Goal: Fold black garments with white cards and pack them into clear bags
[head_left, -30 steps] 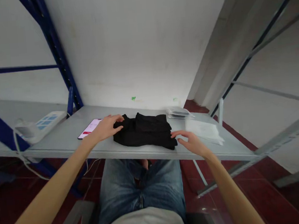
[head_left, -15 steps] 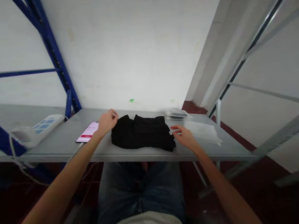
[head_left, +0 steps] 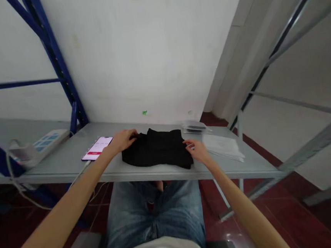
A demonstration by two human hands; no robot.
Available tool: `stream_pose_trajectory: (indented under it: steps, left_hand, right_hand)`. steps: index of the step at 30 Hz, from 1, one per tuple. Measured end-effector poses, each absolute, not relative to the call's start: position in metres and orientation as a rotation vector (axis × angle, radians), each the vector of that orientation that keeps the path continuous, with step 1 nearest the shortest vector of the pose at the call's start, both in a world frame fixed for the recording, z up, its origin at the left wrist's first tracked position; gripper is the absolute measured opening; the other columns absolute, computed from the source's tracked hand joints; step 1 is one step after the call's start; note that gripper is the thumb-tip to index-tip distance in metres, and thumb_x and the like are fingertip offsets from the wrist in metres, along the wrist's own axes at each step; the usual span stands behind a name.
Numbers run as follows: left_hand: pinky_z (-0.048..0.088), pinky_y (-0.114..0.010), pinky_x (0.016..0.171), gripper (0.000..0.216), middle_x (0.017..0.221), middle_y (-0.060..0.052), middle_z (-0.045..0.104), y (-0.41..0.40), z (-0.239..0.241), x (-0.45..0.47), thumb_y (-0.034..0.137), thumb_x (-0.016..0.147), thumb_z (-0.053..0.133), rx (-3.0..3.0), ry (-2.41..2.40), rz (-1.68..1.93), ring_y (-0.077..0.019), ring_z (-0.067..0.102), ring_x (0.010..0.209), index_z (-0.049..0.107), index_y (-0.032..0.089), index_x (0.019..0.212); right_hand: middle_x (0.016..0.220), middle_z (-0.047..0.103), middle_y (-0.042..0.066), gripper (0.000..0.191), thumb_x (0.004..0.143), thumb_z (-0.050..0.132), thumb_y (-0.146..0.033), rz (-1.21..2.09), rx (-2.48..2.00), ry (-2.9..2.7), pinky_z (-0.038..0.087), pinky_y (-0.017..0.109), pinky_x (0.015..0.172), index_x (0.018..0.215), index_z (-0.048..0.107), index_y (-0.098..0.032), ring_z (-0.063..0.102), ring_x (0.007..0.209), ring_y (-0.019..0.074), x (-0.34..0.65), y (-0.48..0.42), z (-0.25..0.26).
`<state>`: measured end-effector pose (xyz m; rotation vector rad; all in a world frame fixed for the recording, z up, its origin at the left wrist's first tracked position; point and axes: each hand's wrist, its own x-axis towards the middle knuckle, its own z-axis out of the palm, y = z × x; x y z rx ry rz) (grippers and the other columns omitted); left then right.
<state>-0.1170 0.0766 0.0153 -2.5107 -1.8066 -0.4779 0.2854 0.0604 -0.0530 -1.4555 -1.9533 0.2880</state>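
A folded black garment (head_left: 159,149) lies flat on the grey table in front of me; its exact kind does not show. My left hand (head_left: 124,140) is at its far left corner, fingers curled down and closed on the cloth. At the right edge, my right hand (head_left: 197,150) pinches the fabric between thumb and fingers. Close by on the right is a stack of white, translucent sheets or bags (head_left: 223,146). Left of my left hand lies a phone (head_left: 98,147) with a lit screen.
Behind the garment, clear-wrapped flat packets (head_left: 194,127) sit near the wall. A power strip (head_left: 47,144) with cables lies at the left. Blue rack posts (head_left: 58,60) rise on the left, and a grey metal frame (head_left: 297,106) stands on the right of the table (head_left: 155,174).
My left hand has come down onto the garment's far left corner, which now lies lower. My right hand has moved left onto its right edge and closed there.
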Motion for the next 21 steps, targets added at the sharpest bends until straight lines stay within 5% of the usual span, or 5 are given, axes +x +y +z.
stream_pose_trajectory:
  steps: [6,11,17,21]
  left_hand:
    - [0.054,-0.036,0.09,0.036,0.104,-0.007,0.079,0.104,0.023,-0.126,0.047,0.089,0.062,-2.362,-1.951,-0.868,-0.0266,0.074,0.097,0.07,0.023,0.114]
    - [0.055,-0.035,0.089,0.034,0.103,-0.007,0.079,0.113,0.016,-0.133,0.042,0.082,0.071,-2.35,-2.105,-0.704,-0.0265,0.073,0.095,0.07,0.022,0.109]
    - [0.051,-0.045,0.102,0.047,0.128,-0.013,0.067,0.089,0.011,-0.117,0.027,0.078,0.071,-2.292,-1.951,-0.606,-0.0332,0.064,0.121,0.064,0.021,0.124]
    - [0.039,-0.048,0.118,0.041,0.136,-0.009,0.063,0.067,0.014,-0.087,0.037,0.083,0.072,-2.578,-1.398,-0.546,-0.0312,0.056,0.131,0.067,0.025,0.121]
  right_hand:
    - [0.102,0.077,0.005,0.025,0.088,0.063,-0.015,0.239,-1.381,-1.878,0.059,0.034,0.08,0.106,0.078,-0.023,0.073,0.08,0.0189,0.284,0.065,-0.047]
    - [0.112,0.071,0.008,0.023,0.088,0.062,-0.019,0.255,-1.351,-1.841,0.058,0.031,0.074,0.104,0.078,-0.022,0.072,0.079,0.0171,0.28,0.062,-0.045]
    - [0.115,0.071,0.008,0.022,0.09,0.06,-0.025,0.277,-1.335,-1.835,0.058,0.032,0.075,0.105,0.076,-0.022,0.072,0.079,0.0168,0.277,0.057,-0.053]
    - [0.11,0.073,0.008,0.023,0.091,0.058,-0.03,0.263,-1.328,-1.805,0.057,0.032,0.071,0.104,0.075,-0.021,0.071,0.077,0.0178,0.274,0.054,-0.052]
